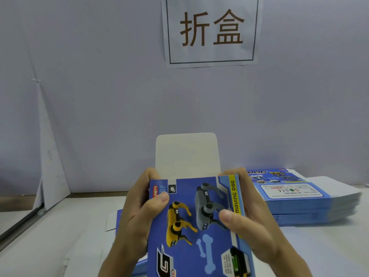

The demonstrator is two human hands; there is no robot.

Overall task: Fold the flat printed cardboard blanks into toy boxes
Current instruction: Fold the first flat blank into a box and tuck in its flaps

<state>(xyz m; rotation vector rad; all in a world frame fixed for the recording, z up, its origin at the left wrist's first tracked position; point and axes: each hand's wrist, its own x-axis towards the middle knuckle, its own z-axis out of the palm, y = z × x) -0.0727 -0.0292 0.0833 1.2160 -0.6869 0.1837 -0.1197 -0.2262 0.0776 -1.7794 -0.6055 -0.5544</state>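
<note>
Gripping the box (199, 226) by its two long sides, the left hand (135, 212) and right hand (253, 222) each curl round an edge, thumbs on the printed face; it is held above the table (50, 246), close to the person; "MOVING DOG" runs in black along a yellow band by its right edge, "ages" in red at the far left corner; its long axis points away toward the wall, the white flap (187, 154) standing open at the far end; a wall sign (211, 31) reads "折盒"; the stack of flat blanks (311, 204) at right shows "WARNING" upside down.

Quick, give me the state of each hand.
Left hand: grips the blue toy box by its left edge.
Right hand: grips the box's right edge.
</note>
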